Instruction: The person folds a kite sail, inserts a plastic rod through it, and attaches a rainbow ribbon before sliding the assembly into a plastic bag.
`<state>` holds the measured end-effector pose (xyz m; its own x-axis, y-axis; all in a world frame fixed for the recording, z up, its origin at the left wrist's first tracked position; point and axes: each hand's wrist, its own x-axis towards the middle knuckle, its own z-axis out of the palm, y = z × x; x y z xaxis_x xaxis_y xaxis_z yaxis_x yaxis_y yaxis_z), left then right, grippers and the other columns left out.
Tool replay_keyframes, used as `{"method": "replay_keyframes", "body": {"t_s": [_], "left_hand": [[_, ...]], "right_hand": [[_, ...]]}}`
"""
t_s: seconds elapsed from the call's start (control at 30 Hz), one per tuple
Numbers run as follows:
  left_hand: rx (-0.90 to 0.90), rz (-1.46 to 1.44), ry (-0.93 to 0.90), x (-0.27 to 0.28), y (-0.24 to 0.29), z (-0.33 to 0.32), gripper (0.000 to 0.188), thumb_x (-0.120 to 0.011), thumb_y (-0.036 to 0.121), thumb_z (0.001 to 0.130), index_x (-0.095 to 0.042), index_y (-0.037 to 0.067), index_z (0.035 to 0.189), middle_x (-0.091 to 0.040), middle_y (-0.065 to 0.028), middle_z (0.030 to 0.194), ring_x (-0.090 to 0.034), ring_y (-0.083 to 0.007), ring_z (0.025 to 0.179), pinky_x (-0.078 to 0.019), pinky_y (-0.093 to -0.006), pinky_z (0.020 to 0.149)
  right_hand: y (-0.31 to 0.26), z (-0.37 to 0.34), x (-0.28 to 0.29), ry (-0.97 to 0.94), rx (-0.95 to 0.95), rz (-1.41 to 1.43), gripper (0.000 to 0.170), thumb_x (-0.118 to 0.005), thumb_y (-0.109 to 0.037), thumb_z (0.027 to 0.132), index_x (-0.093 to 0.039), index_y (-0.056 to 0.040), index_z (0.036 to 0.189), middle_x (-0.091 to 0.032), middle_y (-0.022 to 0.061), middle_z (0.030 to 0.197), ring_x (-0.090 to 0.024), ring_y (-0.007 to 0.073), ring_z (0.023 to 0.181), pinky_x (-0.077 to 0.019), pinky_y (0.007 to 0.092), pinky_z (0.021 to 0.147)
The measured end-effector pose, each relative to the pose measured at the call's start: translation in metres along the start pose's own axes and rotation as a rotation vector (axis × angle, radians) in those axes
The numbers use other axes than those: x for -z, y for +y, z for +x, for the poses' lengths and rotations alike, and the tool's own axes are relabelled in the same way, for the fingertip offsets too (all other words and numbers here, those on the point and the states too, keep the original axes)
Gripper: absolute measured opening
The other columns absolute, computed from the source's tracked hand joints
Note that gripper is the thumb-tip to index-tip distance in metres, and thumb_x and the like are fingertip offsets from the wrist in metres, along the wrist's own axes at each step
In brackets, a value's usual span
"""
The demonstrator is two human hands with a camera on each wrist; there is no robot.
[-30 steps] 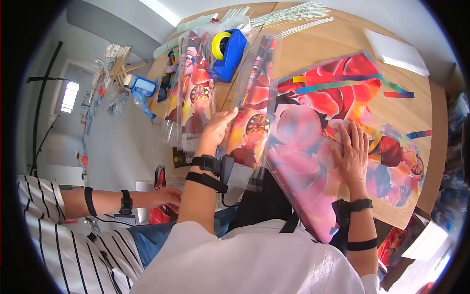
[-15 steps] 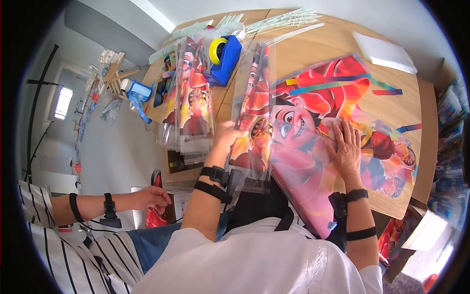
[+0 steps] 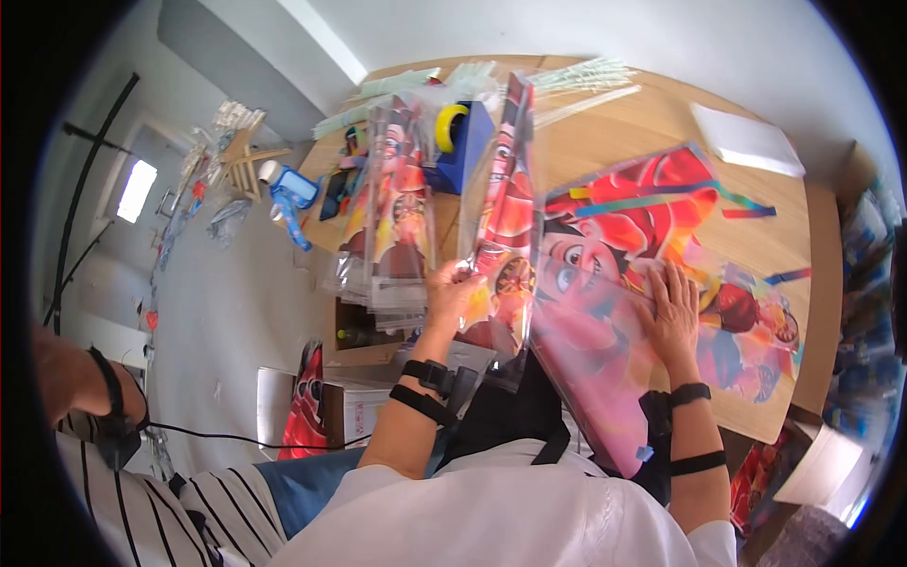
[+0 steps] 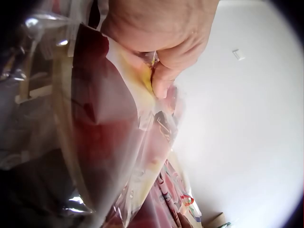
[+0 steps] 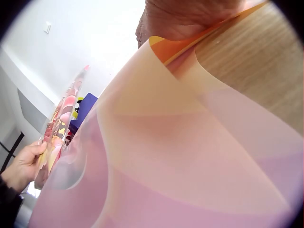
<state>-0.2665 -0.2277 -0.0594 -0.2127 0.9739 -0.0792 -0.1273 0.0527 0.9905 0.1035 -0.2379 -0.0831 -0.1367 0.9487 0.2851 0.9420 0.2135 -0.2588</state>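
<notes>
My left hand (image 3: 452, 295) grips the edge of a clear plastic bag (image 3: 510, 236) that holds a folded, brightly printed cartoon sheet. In the left wrist view the thumb and fingers pinch the crinkled plastic (image 4: 142, 142). My right hand (image 3: 673, 317) lies with straight fingers on a large printed plastic sheet (image 3: 605, 350), red and pink with a cartoon face. This sheet hangs over the table's near edge and bends up in the right wrist view. Rainbow-coloured strips (image 3: 652, 197) lie across its upper part.
Several bagged prints (image 3: 402, 208) are stacked left of my left hand. Behind them stand a blue tape dispenser (image 3: 466, 151) and bundles of thin pale sticks (image 3: 586, 77). White sheets (image 3: 746, 140) lie at the far right. Another person's arm (image 3: 80, 383) is at the left.
My left hand has tilted the bagged print and raised its far end. My right hand stays on the sheet. The other person's arm has drawn back to the left.
</notes>
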Motion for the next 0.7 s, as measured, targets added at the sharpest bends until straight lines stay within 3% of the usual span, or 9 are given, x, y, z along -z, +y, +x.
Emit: {"method": "replay_keyframes", "body": {"t_s": [0.13, 0.2, 0.57, 0.7], "left_hand": [[-0.052, 0.017, 0.02, -0.001, 0.007, -0.005, 0.02, -0.071, -0.007, 0.077, -0.067, 0.001, 0.094, -0.066, -0.0019, 0.079, -0.062, -0.0092, 0.068, -0.0533, -0.0259, 0.061], [0.025, -0.051, 0.025, -0.006, 0.013, -0.009, 0.016, -0.07, -0.01, 0.077, -0.063, 0.002, 0.084, -0.066, -0.0035, 0.08, -0.062, -0.0094, 0.066, -0.0532, -0.0262, 0.06], [-0.088, -0.037, 0.064, 0.006, 0.015, 0.001, 0.017, -0.07, -0.011, 0.078, -0.061, 0.002, 0.085, -0.065, -0.0033, 0.079, -0.062, -0.0101, 0.066, -0.0539, -0.027, 0.062], [-0.131, -0.001, 0.148, 0.014, 0.026, 0.009, 0.017, -0.074, -0.007, 0.075, -0.062, 0.005, 0.081, -0.063, 0.0003, 0.076, -0.057, -0.007, 0.064, -0.0479, -0.0244, 0.058]], "right_hand": [[-0.001, 0.0, -0.002, 0.003, 0.0, 0.007, 0.062, -0.059, -0.043, 0.089, -0.045, -0.0126, 0.142, -0.036, 0.0144, 0.151, -0.03, 0.0322, 0.141, -0.0183, 0.0467, 0.117], [-0.001, 0.0, -0.002, -0.007, -0.002, 0.005, 0.062, -0.059, -0.043, 0.089, -0.045, -0.0127, 0.142, -0.035, 0.0143, 0.151, -0.03, 0.0321, 0.141, -0.0183, 0.0467, 0.117], [0.003, 0.0, -0.005, -0.016, -0.005, 0.001, 0.063, -0.058, -0.044, 0.089, -0.045, -0.0133, 0.142, -0.036, 0.0147, 0.151, -0.029, 0.0325, 0.141, -0.0175, 0.047, 0.117], [0.002, 0.001, -0.003, -0.002, 0.004, 0.027, 0.063, -0.058, -0.045, 0.088, -0.046, -0.0125, 0.141, -0.037, 0.015, 0.15, -0.031, 0.0328, 0.14, -0.0182, 0.0473, 0.117]]}}
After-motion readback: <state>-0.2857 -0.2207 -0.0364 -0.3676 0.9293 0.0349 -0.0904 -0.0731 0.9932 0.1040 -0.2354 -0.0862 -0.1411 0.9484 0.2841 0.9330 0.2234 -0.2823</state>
